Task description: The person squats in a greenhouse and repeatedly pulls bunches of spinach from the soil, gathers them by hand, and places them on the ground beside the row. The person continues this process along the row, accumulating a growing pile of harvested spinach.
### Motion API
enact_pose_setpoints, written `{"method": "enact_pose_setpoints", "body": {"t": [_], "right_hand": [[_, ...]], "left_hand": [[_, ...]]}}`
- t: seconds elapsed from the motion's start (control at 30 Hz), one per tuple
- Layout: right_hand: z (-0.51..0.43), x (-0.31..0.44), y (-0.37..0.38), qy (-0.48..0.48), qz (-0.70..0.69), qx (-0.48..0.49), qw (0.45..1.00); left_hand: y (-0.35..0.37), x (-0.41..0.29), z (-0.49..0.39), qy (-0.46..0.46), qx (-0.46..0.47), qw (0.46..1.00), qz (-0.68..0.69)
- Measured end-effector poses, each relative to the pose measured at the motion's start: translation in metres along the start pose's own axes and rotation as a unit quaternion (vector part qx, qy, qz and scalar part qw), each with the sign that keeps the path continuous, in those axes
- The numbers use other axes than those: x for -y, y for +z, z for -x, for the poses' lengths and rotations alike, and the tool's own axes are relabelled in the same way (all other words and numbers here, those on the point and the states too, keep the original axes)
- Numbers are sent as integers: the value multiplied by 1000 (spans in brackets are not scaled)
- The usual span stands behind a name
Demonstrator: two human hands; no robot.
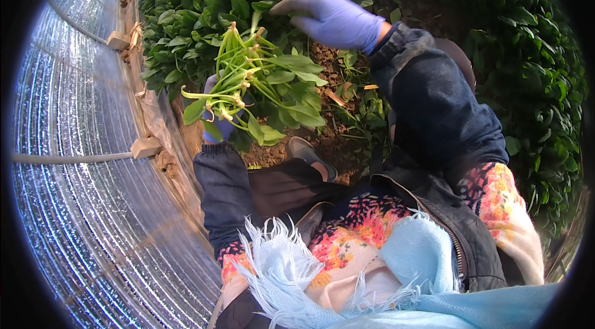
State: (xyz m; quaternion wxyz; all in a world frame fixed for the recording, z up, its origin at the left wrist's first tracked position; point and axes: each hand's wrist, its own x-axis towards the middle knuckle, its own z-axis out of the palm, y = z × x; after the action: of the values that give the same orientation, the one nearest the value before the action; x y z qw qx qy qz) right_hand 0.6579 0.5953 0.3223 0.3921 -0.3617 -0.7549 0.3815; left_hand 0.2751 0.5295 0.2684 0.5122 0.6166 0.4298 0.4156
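Note:
My left hand [224, 128], in a purple-blue glove, holds a loose bunch of spinach-like leafy greens [234, 80]. The pale, cut-looking stem ends lie stacked over the hand and hide most of its fingers, while the leaves spread to the right. Above and to the right of the bunch is my right hand [327, 20], in a matching glove with dirt-darkened fingertips. Its thumb and fingers are apart with nothing seen between them. The fingertips are close to a pale stem at the bunch's top and to the standing green plants [232, 1].
At the left, a clear plastic film wall [88, 152] curves past wooden blocks [145, 148] and pipes. Another dense row of plants [530, 73] grows on the right. Bare soil [267, 154] with fallen leaves lies around my shoe [307, 152]. A fringed blue scarf [288, 268] hangs in front of me.

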Motion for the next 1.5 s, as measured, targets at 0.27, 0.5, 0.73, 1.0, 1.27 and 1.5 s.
{"method": "enact_pose_setpoints", "body": {"t": [0.27,0.5,0.73,1.0,1.27,1.5], "right_hand": [[-2,2,33,-2,-47,32,998],[-4,4,30,98,-140,60,983],[-4,-1,25,114,-297,61,946],[0,15,6,36,-152,-49,987],[-2,29,29,-208,107,-227,945],[-1,16,37,-194,154,-157,956]], "left_hand": [[1,9,13,0,26,990,-136],[19,0,2,130,23,859,-495],[23,-14,0,0,17,893,-449],[22,-8,0,-67,-48,977,-197],[40,-28,-1,-100,-39,988,-106],[44,-25,1,-160,-9,987,20]]}}
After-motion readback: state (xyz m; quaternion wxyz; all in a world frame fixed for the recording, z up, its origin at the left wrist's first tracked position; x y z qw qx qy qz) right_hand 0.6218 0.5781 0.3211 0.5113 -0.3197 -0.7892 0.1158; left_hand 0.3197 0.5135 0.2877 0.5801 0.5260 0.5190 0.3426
